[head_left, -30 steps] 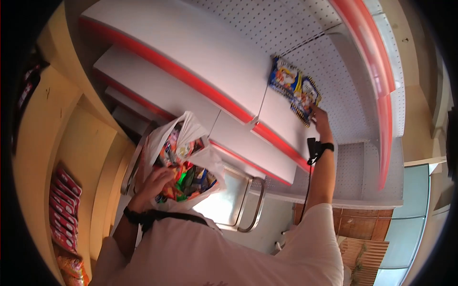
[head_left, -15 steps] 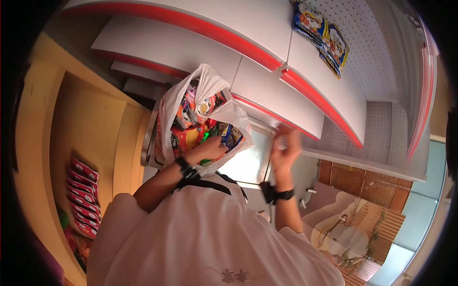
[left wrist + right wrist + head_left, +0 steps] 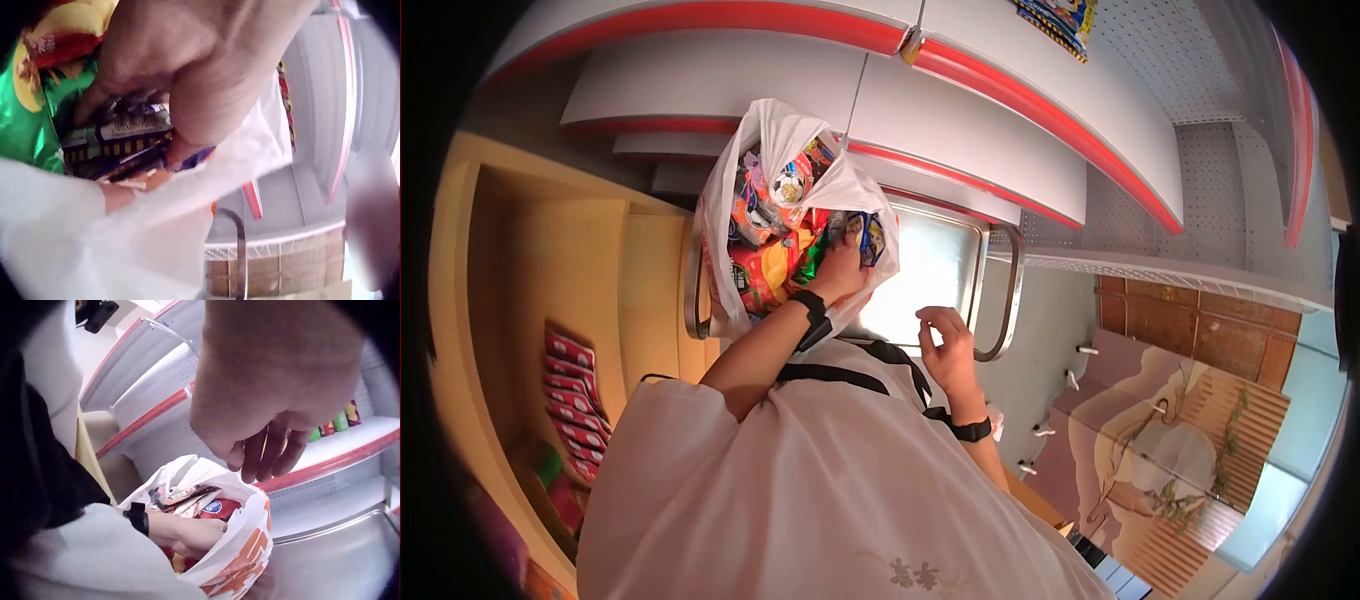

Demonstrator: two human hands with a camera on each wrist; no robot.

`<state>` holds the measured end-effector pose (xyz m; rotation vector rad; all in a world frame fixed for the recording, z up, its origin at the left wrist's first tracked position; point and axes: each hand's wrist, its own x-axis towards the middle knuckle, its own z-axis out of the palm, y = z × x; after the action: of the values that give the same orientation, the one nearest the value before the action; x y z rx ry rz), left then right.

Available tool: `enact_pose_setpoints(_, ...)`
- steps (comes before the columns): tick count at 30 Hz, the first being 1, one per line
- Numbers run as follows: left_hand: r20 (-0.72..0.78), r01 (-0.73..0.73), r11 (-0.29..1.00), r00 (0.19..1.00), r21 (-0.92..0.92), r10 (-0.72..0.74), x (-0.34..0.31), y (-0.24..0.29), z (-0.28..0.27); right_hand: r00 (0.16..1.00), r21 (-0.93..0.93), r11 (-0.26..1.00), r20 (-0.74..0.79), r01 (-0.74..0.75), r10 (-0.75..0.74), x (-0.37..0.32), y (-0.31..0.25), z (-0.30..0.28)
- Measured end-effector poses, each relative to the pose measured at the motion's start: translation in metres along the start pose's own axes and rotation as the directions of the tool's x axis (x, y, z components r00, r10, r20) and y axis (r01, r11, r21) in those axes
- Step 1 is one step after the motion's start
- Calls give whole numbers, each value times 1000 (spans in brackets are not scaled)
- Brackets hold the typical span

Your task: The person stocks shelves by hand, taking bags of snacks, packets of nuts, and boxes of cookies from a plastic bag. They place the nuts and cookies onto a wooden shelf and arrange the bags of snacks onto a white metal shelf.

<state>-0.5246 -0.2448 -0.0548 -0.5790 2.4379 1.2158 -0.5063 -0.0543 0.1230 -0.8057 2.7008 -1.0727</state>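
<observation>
A white plastic bag (image 3: 845, 188) stands full of colourful snack packets, with yellow-red and green packets (image 3: 28, 125) among them. Inside its mouth, my left hand (image 3: 838, 270) has its thumb and fingers around blue packets with yellow-striped edges (image 3: 119, 134); some fingertips are hidden among the packets. To the right of the bag, in front of my body, my right hand (image 3: 948, 350) hangs with loosely bent fingers and holds nothing. More blue snack packets (image 3: 1060, 22) lie on the upper shelf, partly cut off by the head view's edge.
The bag sits on a metal cart (image 3: 940, 255) with a curved handle (image 3: 1010, 300). Grey shelves with red edge strips (image 3: 1040, 110) rise in front. On my left, a wooden shelf unit (image 3: 650, 300) holds a row of red packets (image 3: 575, 400).
My right hand has left the blue packets on the shelf and come down beside the bag. My left hand has reached deeper among the packets in the bag. The head view has tilted downward.
</observation>
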Motion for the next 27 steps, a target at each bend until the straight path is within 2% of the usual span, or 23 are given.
enact_pose_setpoints(2,1,-232,958,972,-167,235,-2,-19,-4,992,22,996,88,85,-87,6,5,-7)
enact_pose_setpoints(6,-6,-174,965,984,-199,176,-30,-16,-29,966,72,984,191,162,-173,20,31,-22)
enact_pose_setpoints(7,-167,-213,975,965,-65,200,-45,-7,-35,964,102,980,187,174,-190,25,36,-29)
enact_pose_setpoints(8,-176,-204,978,965,-50,192,-60,2,-41,962,130,975,182,181,-203,30,41,-36)
enact_pose_setpoints(10,-363,-259,956,911,-135,195,-96,32,-64,972,206,970,167,132,-168,41,51,-49)
enact_pose_setpoints(12,-439,-159,951,898,-266,28,-132,50,-75,978,356,934,205,-33,-43,48,48,-59)
enact_pose_setpoints(13,-374,-33,935,921,-354,-109,-157,68,-93,977,409,912,193,-2,-84,51,49,-54)
enact_pose_setpoints(14,-379,-26,937,918,-348,-116,-168,71,-95,952,484,866,305,-128,-29,52,52,-54)
enact_pose_setpoints(15,-424,-190,790,900,-583,-97,-177,73,-94,937,561,812,346,-160,-55,56,47,-54)
enact_pose_setpoints(16,-472,-347,560,877,-752,-92,-183,77,-94,920,629,753,384,-195,-83,59,40,-56)
enact_pose_setpoints(17,-455,-339,516,883,-787,-116,-188,83,-94,917,630,751,388,-196,-87,57,35,-59)
enact_pose_setpoints(18,-461,-343,517,880,-784,-116,-186,85,-89,874,633,738,469,-233,-126,58,30,-61)
enact_pose_setpoints(20,-444,-383,324,885,-865,-139,-178,88,-79,791,670,682,571,-293,-221,62,10,-69)
enact_pose_setpoints(21,-446,-385,331,886,-861,-128,-178,93,-80,800,668,685,563,-293,-206,63,9,-66)
enact_pose_setpoints(23,-411,-381,202,902,-902,-136,-175,103,-87,819,670,686,541,-285,-189,64,4,-66)
enact_pose_setpoints(24,-395,-379,131,908,-916,-137,-172,106,-92,832,715,598,537,-362,-139,67,0,-72)
enact_pose_setpoints(25,-415,-396,164,904,-903,-100,-169,102,-94,839,752,501,537,-428,-89,70,-1,-77)
enact_pose_setpoints(26,-415,-398,160,905,-903,-89,-168,103,-97,844,753,506,529,-420,-86,72,0,-80)
enact_pose_setpoints(27,-410,-412,186,911,-892,52,-170,112,-106,868,758,524,492,-389,-67,73,2,-84)
